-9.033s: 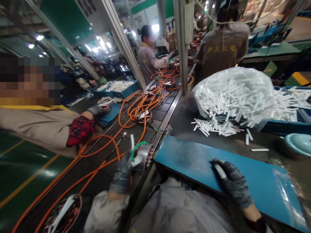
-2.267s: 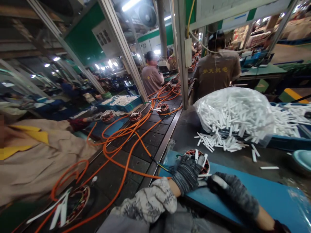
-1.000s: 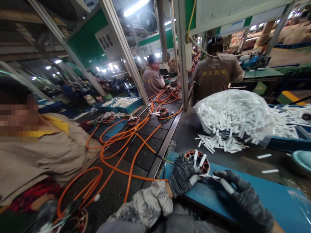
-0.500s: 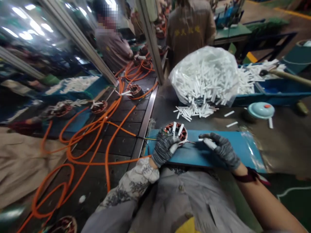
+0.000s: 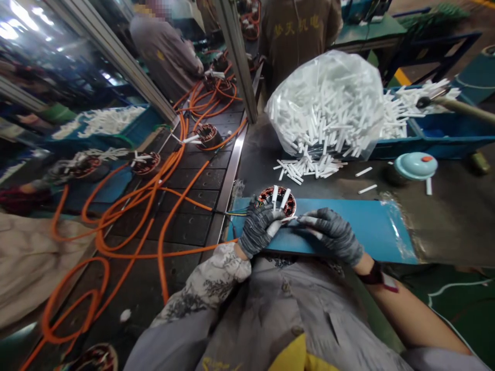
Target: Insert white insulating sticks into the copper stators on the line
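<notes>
A round stator with copper windings (image 5: 290, 207) sits at the left end of a blue board (image 5: 351, 232), two white tubes (image 5: 285, 198) standing up from it. My left hand (image 5: 257, 226), in a grey glove, is closed on the stator's near left edge, with wires at its left. My right hand (image 5: 328, 229), also gloved, is just right of the stator. Its fingers are pinched at the end of a thin white piece (image 5: 289, 219) by the stator's near rim. Whether more lies inside that grip is hidden.
Behind the board, a clear bag of white tubes (image 5: 328, 108) spills a loose pile (image 5: 309, 167). Blue bins (image 5: 444, 139) and a light-blue lidded container (image 5: 415, 166) are at the right. Orange hoses (image 5: 162, 185) cover the left. Two people (image 5: 164, 56) stand beyond; another person's gloved hand (image 5: 58, 172) is far left.
My right hand has moved left, up to the stator, and its fingertips have come to the thin white piece. My left hand stays on the stator. The camera view has shifted slightly.
</notes>
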`<state>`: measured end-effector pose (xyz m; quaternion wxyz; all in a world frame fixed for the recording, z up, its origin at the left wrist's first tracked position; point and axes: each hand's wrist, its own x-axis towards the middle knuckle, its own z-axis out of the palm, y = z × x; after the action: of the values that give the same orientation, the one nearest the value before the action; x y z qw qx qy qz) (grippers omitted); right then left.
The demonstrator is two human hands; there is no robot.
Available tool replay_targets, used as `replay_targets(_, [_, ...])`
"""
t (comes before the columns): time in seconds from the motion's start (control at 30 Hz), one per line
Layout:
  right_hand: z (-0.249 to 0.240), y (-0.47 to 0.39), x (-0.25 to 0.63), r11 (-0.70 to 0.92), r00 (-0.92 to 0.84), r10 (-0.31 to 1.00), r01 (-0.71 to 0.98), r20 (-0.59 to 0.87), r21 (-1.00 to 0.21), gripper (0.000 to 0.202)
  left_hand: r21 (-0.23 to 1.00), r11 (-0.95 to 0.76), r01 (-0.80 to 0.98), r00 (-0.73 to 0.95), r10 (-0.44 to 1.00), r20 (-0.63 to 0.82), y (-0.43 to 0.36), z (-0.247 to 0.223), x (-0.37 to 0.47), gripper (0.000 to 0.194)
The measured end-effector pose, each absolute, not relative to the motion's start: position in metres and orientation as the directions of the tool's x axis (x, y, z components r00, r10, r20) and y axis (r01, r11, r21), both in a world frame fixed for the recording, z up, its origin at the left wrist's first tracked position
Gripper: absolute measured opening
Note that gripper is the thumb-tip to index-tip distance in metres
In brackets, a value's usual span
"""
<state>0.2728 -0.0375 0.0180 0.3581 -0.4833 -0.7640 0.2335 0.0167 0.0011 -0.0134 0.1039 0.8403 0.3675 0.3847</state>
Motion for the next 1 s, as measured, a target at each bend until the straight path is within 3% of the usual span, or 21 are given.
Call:
replay_targets(0.07, [0.018, -0.030, 0.266, 0.410, -0.297, 0.912, 0.671, 0.282, -0.618, 0.033, 0.483, -0.686, 0.544, 0.412, 0.720, 0.559, 0.000, -0.012, 0.018, 0.021])
replay_targets(0.13, [0.021, -0.022, 0.258, 0.333, -0.303, 0.940, 0.704, 0.159, -0.628, 0.038, 0.503, -0.668, 0.548, 0.379, 0.735, 0.562, 0.000, -0.012, 0.020, 0.020])
replay_targets(0.27, [0.028, -0.012, 0.238, 0.023, -0.365, 0.919, 0.428, -0.150, -0.903, 0.055, 0.498, -0.694, 0.520, 0.343, 0.704, 0.622, 0.001, -0.015, 0.025, 0.012])
replay_targets(0.37, [0.031, -0.014, 0.231, -0.166, -0.328, 0.913, 0.238, -0.241, -0.957, 0.059, 0.496, -0.707, 0.503, 0.363, 0.694, 0.621, 0.004, -0.017, 0.021, 0.012])
replay_targets(0.47, [0.025, -0.022, 0.246, -0.234, -0.209, 0.946, 0.089, -0.248, -0.968, 0.060, 0.439, -0.711, 0.550, 0.452, 0.695, 0.559, 0.005, -0.012, 0.013, 0.027])
replay_targets(0.6, [0.005, -0.036, 0.281, -0.223, 0.170, 0.957, -0.077, -0.233, -0.972, 0.063, 0.293, -0.701, 0.650, 0.622, 0.712, 0.324, 0.008, 0.003, 0.014, 0.073])
replay_targets(0.7, [-0.004, -0.044, 0.287, -0.208, 0.219, 0.953, -0.019, -0.207, -0.978, 0.056, 0.216, -0.659, 0.721, 0.635, 0.752, 0.176, 0.011, 0.010, 0.025, 0.079])
replay_targets(0.83, [0.007, -0.044, 0.263, -0.064, 0.078, 0.996, 0.274, -0.044, -0.960, 0.044, 0.202, -0.647, 0.735, 0.629, 0.762, 0.155, 0.013, 0.007, 0.032, 0.080])
replay_targets(1.0, [0.025, -0.035, 0.231, 0.112, -0.036, 0.993, 0.623, 0.115, -0.774, 0.024, 0.196, -0.657, 0.728, 0.632, 0.754, 0.181, 0.013, 0.002, 0.030, 0.077])
